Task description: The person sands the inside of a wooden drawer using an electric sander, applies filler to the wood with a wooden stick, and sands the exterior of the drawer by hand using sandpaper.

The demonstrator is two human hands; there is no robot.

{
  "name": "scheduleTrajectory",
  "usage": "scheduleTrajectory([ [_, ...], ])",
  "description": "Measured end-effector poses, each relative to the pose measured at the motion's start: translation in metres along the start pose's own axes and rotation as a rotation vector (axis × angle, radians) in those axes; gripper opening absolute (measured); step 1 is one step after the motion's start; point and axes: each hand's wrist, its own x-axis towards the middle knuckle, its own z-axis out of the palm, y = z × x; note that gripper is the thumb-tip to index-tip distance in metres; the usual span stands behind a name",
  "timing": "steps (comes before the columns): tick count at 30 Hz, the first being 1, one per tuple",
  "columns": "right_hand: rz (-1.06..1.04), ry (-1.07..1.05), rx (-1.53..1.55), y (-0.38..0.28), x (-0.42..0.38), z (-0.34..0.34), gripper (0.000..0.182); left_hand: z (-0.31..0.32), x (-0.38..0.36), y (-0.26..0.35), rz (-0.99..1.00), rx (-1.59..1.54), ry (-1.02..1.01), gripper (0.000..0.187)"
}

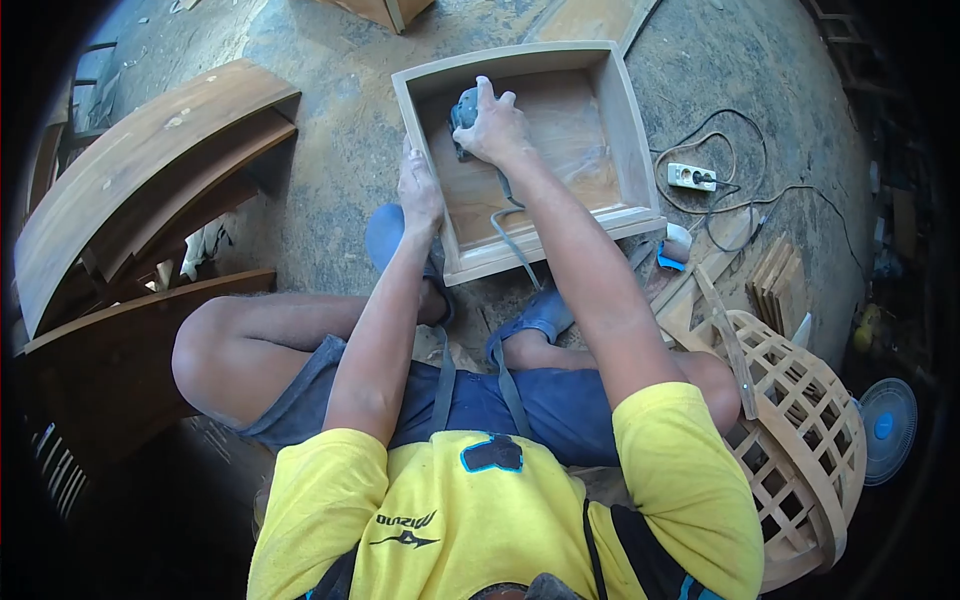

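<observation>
A shallow wooden drawer-like box (560,130) lies on the floor in front of me, its open side up. Inside it, near the left wall, my right hand (497,125) grips a dark teal power sander (464,112), with some fingers raised over its top. A grey cord (508,240) runs from the tool over the box's near edge. My left hand (419,190) is closed on the outer left wall of the box, fingers pointing away from me. The underside of the sander is hidden.
Curved wooden panels (150,150) stand at the left. To the right are a white power strip (691,177) with cables, a sandpaper roll (675,246), wood pieces (775,275), a lattice wooden frame (800,400) and a fan (888,430). My feet are below the box.
</observation>
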Motion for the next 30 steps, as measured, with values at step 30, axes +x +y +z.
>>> scheduleTrajectory([
  [30,0.029,0.043,0.001,0.046,0.004,-0.018,0.089,-0.004,-0.001,0.011,0.009,0.074,-0.026,0.059],
])
